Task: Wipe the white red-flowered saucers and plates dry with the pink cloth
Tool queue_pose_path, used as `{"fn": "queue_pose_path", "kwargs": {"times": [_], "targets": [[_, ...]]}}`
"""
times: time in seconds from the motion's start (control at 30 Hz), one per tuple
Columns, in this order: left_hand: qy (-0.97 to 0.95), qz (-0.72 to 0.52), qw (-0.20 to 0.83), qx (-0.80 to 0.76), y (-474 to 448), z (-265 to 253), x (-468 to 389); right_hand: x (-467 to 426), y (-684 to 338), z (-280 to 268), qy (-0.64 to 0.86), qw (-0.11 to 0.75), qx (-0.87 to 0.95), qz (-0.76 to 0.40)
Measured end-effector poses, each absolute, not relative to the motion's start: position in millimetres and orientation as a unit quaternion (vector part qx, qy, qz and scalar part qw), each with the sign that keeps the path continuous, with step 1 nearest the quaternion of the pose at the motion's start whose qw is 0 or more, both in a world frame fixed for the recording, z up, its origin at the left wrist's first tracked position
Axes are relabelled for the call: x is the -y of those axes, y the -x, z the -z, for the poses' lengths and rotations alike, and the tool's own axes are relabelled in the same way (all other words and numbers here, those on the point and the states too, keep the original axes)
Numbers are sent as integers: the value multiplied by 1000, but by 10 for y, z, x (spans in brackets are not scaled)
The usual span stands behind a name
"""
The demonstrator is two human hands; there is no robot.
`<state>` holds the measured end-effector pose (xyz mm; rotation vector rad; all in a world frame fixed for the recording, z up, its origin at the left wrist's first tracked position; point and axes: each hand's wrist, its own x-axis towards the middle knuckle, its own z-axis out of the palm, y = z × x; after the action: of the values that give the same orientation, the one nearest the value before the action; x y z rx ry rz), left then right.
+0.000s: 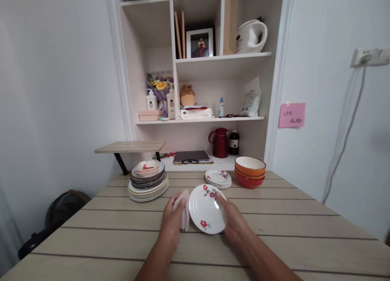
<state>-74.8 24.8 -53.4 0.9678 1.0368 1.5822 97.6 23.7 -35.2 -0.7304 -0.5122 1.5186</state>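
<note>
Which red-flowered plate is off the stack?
The plate in the right hand, tilted beside the cloth. The other red-flowered plate lies flat atop the small stack by the bowls.

A person's right hand [234, 219] grips a flowered white plate [207, 212] by its edge above a slatted table [106, 236], while the left hand [171, 218] holds a pale pink cloth [185, 219] just beside the plate's left rim. Behind the plate sits a stack of matching plates [217, 178], with nested bowls [250, 173] beyond to its right and piled dishes [148, 185] to its left.
</note>
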Motion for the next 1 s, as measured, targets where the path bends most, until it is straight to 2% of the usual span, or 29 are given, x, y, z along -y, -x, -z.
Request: {"fn": "queue_pose_path", "kwargs": {"times": [0.17,0.37,0.77,0.93,1.0], "targets": [[-378,-618,580,-373,689,446,-143,-233,-991,329,333,635,240,-655],[-419,-559,627,-344,626,358,-12,-232,-985,321,317,638,284,-642],[-328,-612,614,-375,626,407,-70,-205,-907,353,349,622,402,-575],[-268,-637,612,-384,674,412,-108,-304,-976,410,397,650,402,-508],[-246,-647,610,-385,694,416,-135,-319,-1020,406,409,655,453,-447]]}}
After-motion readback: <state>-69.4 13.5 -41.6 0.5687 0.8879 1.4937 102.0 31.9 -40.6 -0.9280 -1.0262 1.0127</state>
